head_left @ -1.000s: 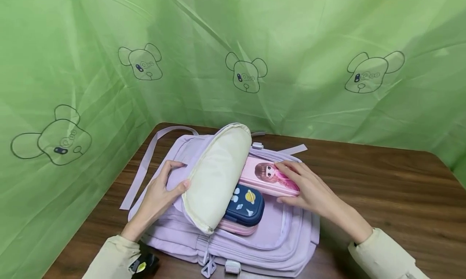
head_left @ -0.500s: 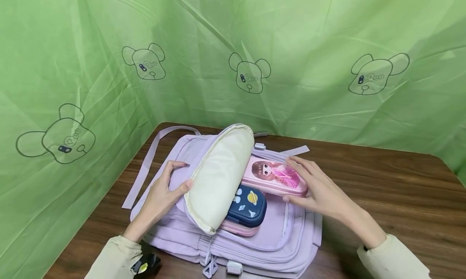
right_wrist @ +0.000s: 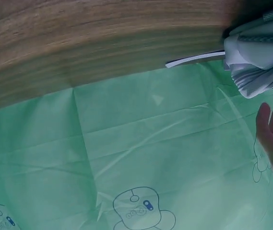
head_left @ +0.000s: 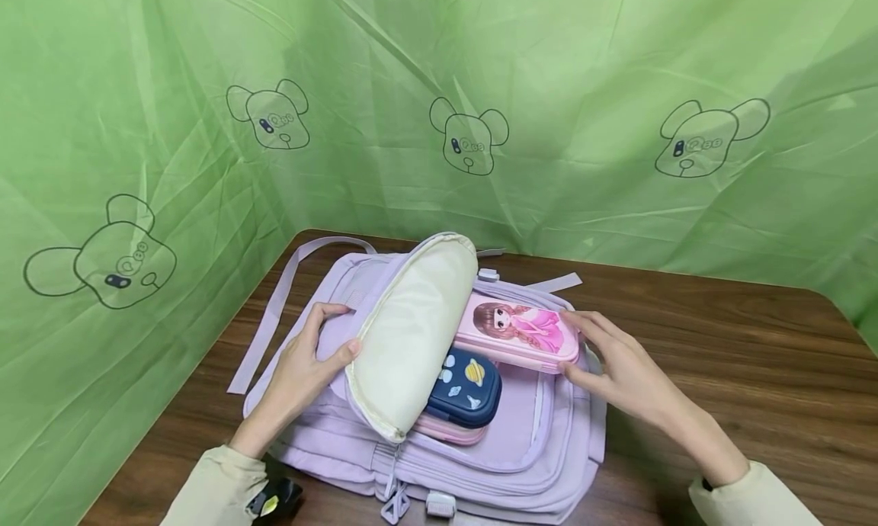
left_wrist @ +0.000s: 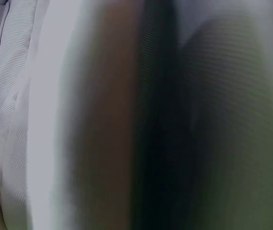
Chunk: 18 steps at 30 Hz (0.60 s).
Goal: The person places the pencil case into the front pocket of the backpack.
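A: What are we looking at on the table [head_left: 706, 328]?

B: Our lilac backpack [head_left: 535, 480], lying flat with its front compartment open. We'd call the opening done; the cream-lined flap [head_left: 411, 335] is folded back, not yet down.

A: Who's keeping it there?

B: Our left hand [head_left: 309, 362], thumb and fingers apparently clamped on its edge. Our right hand [head_left: 624, 370] has thumb and fingertips apart, at two corners of the doll-print case [head_left: 517, 335]; whether we're pinching or merely touching, we can't tell.

A: So where's that case?

B: In the open compartment, one end hidden behind the flap. Beside it sits the navy case [head_left: 466, 385], over a pink item [head_left: 453, 434]. We'd judge both cases lodged there, with closing the flap left undone.
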Motion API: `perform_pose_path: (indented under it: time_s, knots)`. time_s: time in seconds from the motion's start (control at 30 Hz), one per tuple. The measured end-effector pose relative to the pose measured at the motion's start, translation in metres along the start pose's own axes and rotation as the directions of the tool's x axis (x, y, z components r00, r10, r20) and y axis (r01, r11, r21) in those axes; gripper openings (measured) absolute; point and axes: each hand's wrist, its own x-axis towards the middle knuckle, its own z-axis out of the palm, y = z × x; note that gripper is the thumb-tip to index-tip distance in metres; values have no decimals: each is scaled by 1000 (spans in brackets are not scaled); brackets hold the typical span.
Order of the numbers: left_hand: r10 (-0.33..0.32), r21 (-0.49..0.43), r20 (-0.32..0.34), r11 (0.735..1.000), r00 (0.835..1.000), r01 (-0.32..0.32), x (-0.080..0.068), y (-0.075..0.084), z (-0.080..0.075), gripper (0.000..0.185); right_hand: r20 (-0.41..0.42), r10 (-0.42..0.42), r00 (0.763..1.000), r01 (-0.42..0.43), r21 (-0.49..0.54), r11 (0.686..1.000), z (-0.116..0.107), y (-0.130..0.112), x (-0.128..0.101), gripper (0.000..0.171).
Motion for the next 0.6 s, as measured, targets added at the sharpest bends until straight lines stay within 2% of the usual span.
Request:
perform_pose_path:
  time_s: [0.6]
  knots:
    - [25,-13,-24,1000,999,-25,-2,-1,2,51,-20,12,1000,-12,4,1000,11,-8,9,64]
